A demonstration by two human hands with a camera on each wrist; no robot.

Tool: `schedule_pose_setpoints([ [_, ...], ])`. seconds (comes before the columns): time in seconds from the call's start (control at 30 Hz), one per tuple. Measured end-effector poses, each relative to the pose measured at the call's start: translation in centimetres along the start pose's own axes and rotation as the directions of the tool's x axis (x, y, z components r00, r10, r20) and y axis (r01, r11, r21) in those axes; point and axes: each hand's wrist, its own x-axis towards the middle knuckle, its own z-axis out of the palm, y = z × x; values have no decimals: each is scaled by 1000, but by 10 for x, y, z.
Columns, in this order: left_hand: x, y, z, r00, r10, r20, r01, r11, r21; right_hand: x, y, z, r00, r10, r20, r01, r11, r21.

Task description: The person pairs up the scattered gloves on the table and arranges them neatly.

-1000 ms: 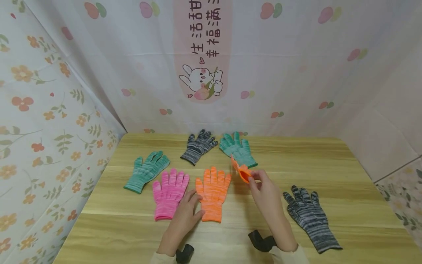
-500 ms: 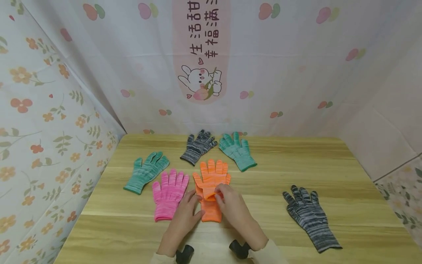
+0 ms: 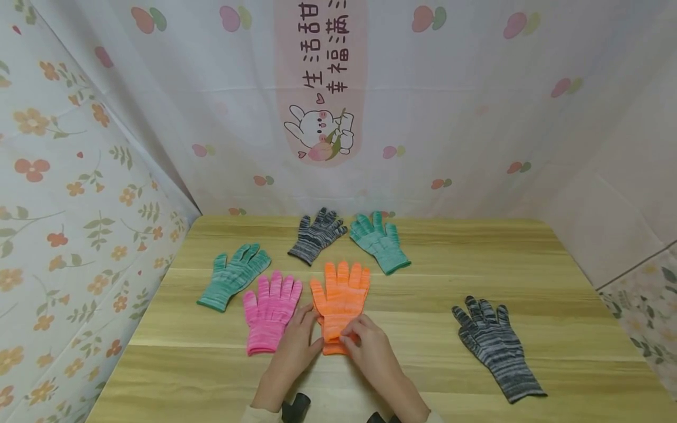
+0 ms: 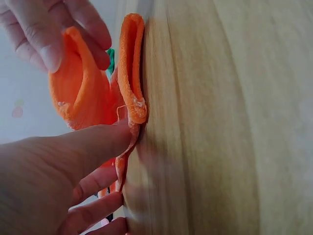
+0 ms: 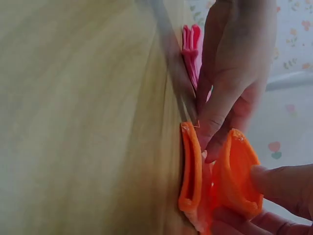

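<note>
Two orange knit gloves lie one over the other at the middle of the table. The upper orange glove has its fingers pointing away, and its cuff is lifted. My right hand pinches that cuff, thumb inside the opening in the right wrist view. Beneath it, the lower orange glove lies flat, mostly covered, with its cuff showing. My left hand rests at its left edge, the thumb pressing near the cuff and the other fingers on the table. A pink glove lies just left of that hand.
Two green gloves lie farther off, one at the left and one at the back. A grey-black glove is at the back, another grey-black glove at the right. A printed curtain hangs behind the wooden table.
My right hand has brought the second orange glove leftward, laid it over the first one, and drawn its cuff down toward me. My left hand has stayed in place.
</note>
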Motion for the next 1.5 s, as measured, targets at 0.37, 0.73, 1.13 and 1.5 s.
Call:
schedule_pose_setpoints([
  [0.37,2,-2,2,1000,13,-2,-13,1000,9,-6,9,-1,996,-60,67,56,997,55],
  [0.73,3,-5,0,999,35,9,-35,999,-29,-3,13,7,995,-77,70,78,997,-12],
  [1.13,2,-6,-1,1000,0,-8,-1,993,-116,0,13,4,978,-90,189,91,996,2],
  [1.5,1,5,5,996,-29,-80,29,1000,0,-5,12,8,985,-81,153,83,996,-12],
])
